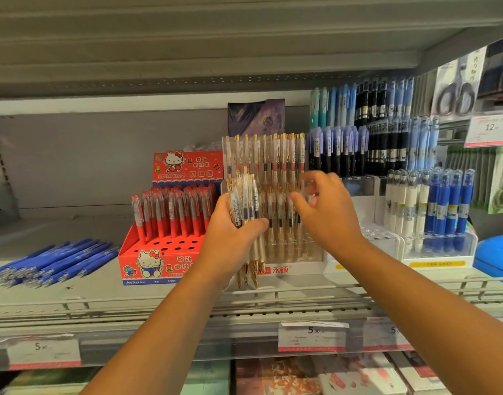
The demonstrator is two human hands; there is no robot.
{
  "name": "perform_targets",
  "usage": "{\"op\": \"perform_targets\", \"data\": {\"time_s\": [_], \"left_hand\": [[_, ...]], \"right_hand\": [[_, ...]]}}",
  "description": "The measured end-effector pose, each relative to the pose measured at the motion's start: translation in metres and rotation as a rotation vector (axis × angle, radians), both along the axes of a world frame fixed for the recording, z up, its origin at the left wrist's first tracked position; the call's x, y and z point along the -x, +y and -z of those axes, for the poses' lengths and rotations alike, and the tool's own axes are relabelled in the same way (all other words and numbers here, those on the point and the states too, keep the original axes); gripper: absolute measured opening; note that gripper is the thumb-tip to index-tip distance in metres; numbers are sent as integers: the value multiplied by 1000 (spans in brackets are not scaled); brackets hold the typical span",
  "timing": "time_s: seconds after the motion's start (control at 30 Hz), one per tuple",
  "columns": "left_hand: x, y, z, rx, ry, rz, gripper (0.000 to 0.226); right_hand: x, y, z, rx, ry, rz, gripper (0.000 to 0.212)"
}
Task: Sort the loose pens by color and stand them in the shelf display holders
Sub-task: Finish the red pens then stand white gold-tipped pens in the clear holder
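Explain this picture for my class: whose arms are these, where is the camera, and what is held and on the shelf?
No machine here: a person wears a camera on the head, so this single view looks forward and down at a shop shelf. The left hand grips a bundle of gold pens. The right hand reaches, fingers curled, at the clear holder of matching pens; blur hides whether it pinches one. Left of that stands a red holder of red pens, and loose blue pens lie flat at the far left.
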State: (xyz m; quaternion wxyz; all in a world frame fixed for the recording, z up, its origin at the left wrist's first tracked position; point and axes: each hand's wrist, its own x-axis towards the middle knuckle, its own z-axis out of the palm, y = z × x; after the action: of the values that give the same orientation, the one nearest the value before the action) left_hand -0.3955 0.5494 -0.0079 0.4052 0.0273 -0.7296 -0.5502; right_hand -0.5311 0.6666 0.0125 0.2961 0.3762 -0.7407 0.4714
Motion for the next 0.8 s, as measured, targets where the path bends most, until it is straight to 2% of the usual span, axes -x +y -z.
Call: {"op": "perform_targets", "data": {"time_s": [0.07, 0.17, 0.27, 0.47, 0.6, 0.8], "left_hand": [[0, 0, 0, 7, -3, 26, 42], [0, 1, -1, 9, 2, 65, 44], [0, 2, -1, 17, 16, 111, 48], [2, 1, 2, 45, -20, 141, 44], [4, -1, 3, 71, -47, 99, 43], [4, -3, 3, 82, -76, 58, 40]], "right_hand": [[-12, 0, -6, 102, -75, -183, 29], [-31, -4, -13, 83, -345, -529, 30], [-40, -8, -16, 58, -505, -680, 37], [-41, -7, -15, 70, -488, -624, 29], [-38, -3, -13, 209, -617, -607, 28], [-29, 3, -14, 326, -632, -596, 21]]}}
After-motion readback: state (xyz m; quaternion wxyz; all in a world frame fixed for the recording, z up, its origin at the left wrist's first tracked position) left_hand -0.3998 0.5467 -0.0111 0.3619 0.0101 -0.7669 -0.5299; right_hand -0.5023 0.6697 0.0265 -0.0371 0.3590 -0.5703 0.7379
